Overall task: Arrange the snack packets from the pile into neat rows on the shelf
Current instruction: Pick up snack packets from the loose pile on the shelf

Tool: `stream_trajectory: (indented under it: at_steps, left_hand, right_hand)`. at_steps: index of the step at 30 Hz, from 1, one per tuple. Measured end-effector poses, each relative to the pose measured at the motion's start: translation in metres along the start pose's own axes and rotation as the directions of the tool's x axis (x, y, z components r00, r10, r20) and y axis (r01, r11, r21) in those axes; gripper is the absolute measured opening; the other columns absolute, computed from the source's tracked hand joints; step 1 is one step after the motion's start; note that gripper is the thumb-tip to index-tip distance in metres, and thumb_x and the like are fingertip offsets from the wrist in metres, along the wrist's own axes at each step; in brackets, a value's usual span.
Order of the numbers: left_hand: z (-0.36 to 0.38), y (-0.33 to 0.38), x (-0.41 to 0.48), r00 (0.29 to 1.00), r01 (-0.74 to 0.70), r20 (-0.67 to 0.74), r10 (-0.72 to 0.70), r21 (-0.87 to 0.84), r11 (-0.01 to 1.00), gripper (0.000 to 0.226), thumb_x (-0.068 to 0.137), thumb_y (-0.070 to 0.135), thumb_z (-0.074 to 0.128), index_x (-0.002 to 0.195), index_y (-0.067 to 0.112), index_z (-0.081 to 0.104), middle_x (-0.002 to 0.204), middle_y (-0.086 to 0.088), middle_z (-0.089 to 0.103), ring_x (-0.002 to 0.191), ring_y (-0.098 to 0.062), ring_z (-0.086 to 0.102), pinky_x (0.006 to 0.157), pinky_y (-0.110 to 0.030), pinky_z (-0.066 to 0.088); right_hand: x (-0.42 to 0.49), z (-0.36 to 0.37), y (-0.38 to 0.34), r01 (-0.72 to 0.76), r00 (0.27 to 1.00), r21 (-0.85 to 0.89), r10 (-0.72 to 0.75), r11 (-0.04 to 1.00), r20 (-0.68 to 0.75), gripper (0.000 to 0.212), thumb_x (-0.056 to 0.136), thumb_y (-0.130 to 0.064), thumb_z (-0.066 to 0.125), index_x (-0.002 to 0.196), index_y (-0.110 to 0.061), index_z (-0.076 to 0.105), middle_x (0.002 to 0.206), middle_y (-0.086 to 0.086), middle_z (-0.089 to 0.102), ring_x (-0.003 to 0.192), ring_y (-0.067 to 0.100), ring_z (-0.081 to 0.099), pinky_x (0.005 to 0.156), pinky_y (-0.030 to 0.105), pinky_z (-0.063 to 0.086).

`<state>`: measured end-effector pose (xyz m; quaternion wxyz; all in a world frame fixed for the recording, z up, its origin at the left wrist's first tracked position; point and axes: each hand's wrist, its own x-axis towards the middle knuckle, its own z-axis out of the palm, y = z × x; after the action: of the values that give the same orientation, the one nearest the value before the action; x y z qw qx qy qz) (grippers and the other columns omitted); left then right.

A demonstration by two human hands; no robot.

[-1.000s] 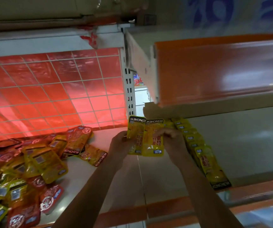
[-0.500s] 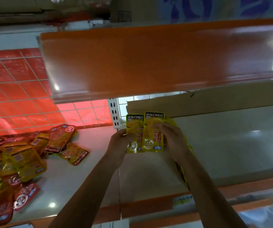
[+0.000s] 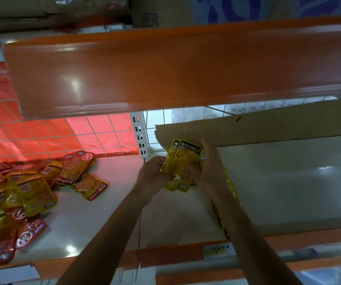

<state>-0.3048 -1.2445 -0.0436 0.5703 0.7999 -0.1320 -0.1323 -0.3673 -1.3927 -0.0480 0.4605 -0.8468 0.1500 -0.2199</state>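
Observation:
Both hands hold a small bunch of yellow snack packets (image 3: 183,161) upright over the white shelf (image 3: 288,182), near its back. My left hand (image 3: 153,173) grips their left edge. My right hand (image 3: 208,167) grips their right side with fingers curled over the front. A row of yellow packets (image 3: 230,188) lies on the shelf behind my right forearm, mostly hidden. The pile of red and yellow packets (image 3: 21,194) lies on the shelf's left section.
The upper shelf's orange lip (image 3: 175,68) hangs low over the work space. A cardboard sheet (image 3: 268,128) leans along the back right. A red-backed wire grid (image 3: 42,136) and a slotted upright post (image 3: 141,136) stand behind. The orange front edge (image 3: 165,256) carries a price label.
The held packets have tilted and moved back towards the cardboard, and my right hand now covers more of them. The camera has swung right, bringing the upper shelf lip across the view.

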Motion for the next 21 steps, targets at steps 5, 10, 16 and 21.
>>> stream_trajectory:
  at_steps: [5,10,16,21]
  left_hand:
    - [-0.017,0.019,0.001,0.967,-0.238,0.183,0.176,0.419,0.876,0.039,0.070,0.004,0.067,0.088,0.039,0.066,0.080,0.016,0.064,0.076,-0.004,0.060,0.059,-0.007,0.042]
    - [-0.022,0.027,0.000,0.943,-0.329,0.138,0.302,0.264,0.907,0.043,0.069,-0.001,0.075,0.089,0.037,0.067,0.092,0.008,0.069,0.085,-0.011,0.065,0.079,-0.028,0.051]
    - [-0.009,0.018,0.004,0.974,-0.171,-0.158,0.163,-0.038,0.984,0.050,0.069,0.014,0.083,0.108,0.031,0.057,0.101,0.003,0.067,0.089,-0.018,0.067,0.074,-0.034,0.057]
    - [0.018,0.009,-0.002,0.998,0.019,-0.043,-0.034,-0.308,0.951,0.033,0.076,0.011,0.078,0.103,0.021,0.062,0.092,-0.001,0.071,0.078,-0.009,0.069,0.067,-0.024,0.055]
  right_hand:
    - [0.006,-0.011,-0.015,0.365,0.926,-0.193,-0.334,0.911,0.175,0.057,0.083,-0.015,0.060,0.138,-0.011,0.048,0.143,0.007,0.046,0.137,0.023,0.033,0.115,0.040,0.024]
    - [0.011,-0.011,-0.021,0.398,0.891,-0.264,-0.303,0.878,0.338,0.028,0.081,-0.020,0.066,0.109,-0.015,0.068,0.097,0.002,0.069,0.093,0.020,0.060,0.080,0.038,0.046]
    - [0.008,-0.012,-0.016,0.171,0.971,-0.051,-0.159,0.984,0.181,0.011,0.085,-0.020,0.067,0.076,-0.017,0.063,0.065,-0.012,0.053,0.062,0.006,0.049,0.059,0.026,0.033]
    - [0.007,-0.008,-0.010,-0.119,0.990,0.212,0.132,0.970,-0.049,0.018,0.084,-0.022,0.067,0.079,-0.006,0.063,0.066,0.001,0.061,0.061,0.012,0.056,0.059,0.028,0.044]
